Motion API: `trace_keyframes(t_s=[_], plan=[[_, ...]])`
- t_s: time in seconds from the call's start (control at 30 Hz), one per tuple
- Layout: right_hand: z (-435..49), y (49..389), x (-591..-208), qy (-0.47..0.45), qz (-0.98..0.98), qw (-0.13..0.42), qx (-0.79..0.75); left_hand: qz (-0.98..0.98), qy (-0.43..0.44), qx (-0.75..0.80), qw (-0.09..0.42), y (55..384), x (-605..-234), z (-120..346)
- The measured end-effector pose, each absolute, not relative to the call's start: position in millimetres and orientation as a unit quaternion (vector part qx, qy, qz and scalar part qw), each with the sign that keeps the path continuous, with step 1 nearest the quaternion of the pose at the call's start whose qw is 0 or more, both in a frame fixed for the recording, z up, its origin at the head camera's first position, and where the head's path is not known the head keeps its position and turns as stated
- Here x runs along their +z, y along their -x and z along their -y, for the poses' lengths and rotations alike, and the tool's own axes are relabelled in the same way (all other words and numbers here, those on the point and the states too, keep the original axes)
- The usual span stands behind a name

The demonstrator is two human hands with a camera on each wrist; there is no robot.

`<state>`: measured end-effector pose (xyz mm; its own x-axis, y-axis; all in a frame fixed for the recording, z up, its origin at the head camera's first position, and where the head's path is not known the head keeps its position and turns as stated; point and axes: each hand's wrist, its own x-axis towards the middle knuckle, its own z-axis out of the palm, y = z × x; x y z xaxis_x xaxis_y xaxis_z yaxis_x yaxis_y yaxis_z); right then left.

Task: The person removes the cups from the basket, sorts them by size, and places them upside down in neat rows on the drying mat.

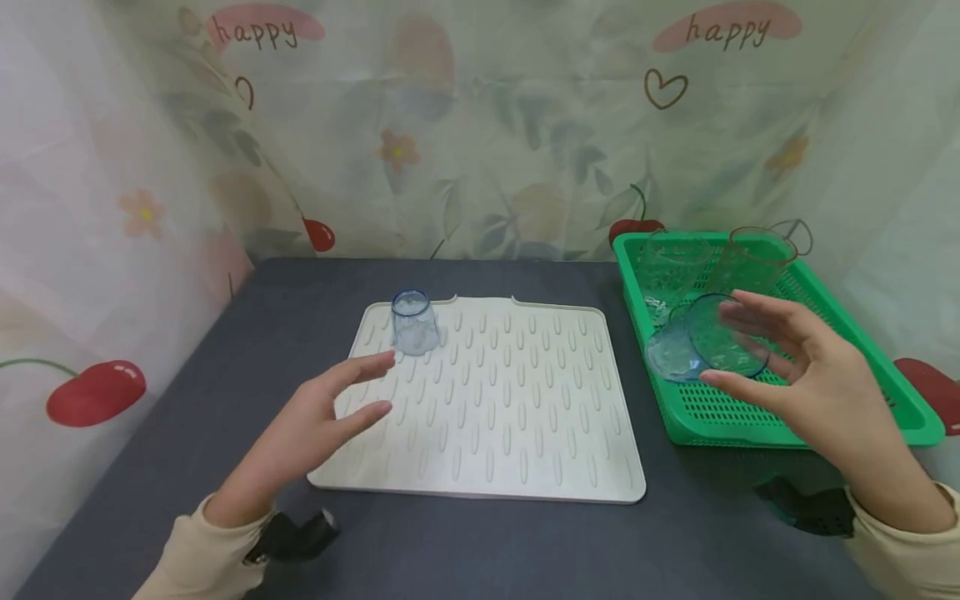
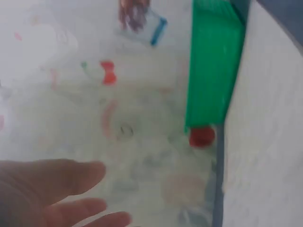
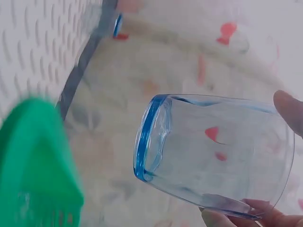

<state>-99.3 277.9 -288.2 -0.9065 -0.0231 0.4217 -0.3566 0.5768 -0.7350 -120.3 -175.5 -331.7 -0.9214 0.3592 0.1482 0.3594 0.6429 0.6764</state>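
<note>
My right hand (image 1: 817,375) holds a clear blue-tinted drinking glass (image 1: 667,354) by its wide end, thumb on one side and fingers on the other. The glass is tilted over the green basket (image 1: 678,433), its thick blue end (image 3: 147,137) pointing away from the palm. Another blue-tinted glass (image 1: 415,329) stands narrow end up at the back left of the white ridged draining mat (image 1: 510,417). My left hand (image 1: 315,425) hovers over the mat's left edge, in front of that glass, thumb and fingers apart and nothing between them.
Inside the basket's far end stand a clear glass (image 1: 675,258) and a clear mug with a reddish rim (image 1: 757,254). Both mat and basket lie on a dark grey tabletop (image 1: 480,550). Patterned cloth (image 1: 487,150) hangs behind and along both sides.
</note>
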Motion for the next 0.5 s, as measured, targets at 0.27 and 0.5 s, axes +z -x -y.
trace_keyframes(t_s=[0.27, 0.5], plan=[[-228.5, 92.6, -294.8, -0.214, 0.861, 0.137, 0.441, 0.779, 0.303, -0.548, 0.037, 103.7, -327.3, 122.2], [-193.0, 92.8, -308.3, -0.25, 0.852, 0.049, 0.457, 0.742, 0.349, -0.571, 0.023, 100.3, -335.2, 86.0]])
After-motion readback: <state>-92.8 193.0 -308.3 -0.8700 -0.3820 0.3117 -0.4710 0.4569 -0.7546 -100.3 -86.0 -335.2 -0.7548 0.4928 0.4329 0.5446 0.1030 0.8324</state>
